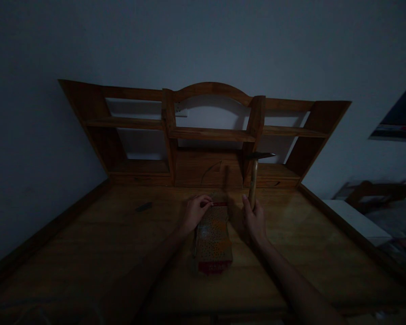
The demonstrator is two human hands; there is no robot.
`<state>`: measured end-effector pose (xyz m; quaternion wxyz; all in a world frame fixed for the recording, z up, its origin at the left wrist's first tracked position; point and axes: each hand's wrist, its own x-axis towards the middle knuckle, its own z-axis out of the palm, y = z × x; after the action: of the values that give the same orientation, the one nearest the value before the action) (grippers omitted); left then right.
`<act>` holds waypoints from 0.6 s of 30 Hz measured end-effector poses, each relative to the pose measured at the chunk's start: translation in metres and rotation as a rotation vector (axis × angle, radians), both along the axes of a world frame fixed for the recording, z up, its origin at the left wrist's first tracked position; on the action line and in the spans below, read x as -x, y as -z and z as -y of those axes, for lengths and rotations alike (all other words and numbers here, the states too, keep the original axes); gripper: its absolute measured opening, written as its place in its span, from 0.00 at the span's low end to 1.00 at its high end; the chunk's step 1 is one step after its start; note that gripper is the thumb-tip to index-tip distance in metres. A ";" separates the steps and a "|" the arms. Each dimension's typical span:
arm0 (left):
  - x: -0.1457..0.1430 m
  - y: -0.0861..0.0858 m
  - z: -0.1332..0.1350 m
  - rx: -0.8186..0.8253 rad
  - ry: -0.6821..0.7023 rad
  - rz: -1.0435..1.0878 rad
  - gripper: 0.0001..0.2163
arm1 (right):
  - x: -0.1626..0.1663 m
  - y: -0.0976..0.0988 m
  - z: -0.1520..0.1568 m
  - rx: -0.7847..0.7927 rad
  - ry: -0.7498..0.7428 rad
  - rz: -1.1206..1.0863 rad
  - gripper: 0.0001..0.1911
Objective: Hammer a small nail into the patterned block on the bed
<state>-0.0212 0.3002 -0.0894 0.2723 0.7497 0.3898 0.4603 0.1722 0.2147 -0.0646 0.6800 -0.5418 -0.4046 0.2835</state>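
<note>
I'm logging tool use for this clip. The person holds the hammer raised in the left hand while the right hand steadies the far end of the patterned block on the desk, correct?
The hands are swapped. In the head view the right hand holds the hammer raised, and the left hand steadies the far end of the patterned block on the desk.

Right hand (253, 222): closed round the wooden handle of a hammer (253, 180), held upright — dark head at the top.
Left hand (194, 212): fingertips pinch something small at the far end of a patterned block (213, 239).
Block: lies flat on the wooden desk (104, 243) between both hands.
Behind: shelf unit (206, 133) against the wall — dim light.
</note>
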 end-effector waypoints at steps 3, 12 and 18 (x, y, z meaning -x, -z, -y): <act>0.000 0.000 0.001 0.028 0.012 0.017 0.06 | 0.001 0.000 0.001 -0.005 -0.014 -0.012 0.17; -0.002 0.000 -0.003 -0.055 -0.036 -0.097 0.05 | 0.001 -0.014 0.004 0.066 -0.258 -0.123 0.20; -0.003 0.012 -0.010 0.049 -0.018 -0.023 0.07 | -0.003 -0.009 -0.003 0.154 -0.443 -0.199 0.22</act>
<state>-0.0183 0.3105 -0.1009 0.2820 0.7445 0.4107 0.4445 0.1749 0.2173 -0.0560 0.5943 -0.4596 -0.4219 0.5075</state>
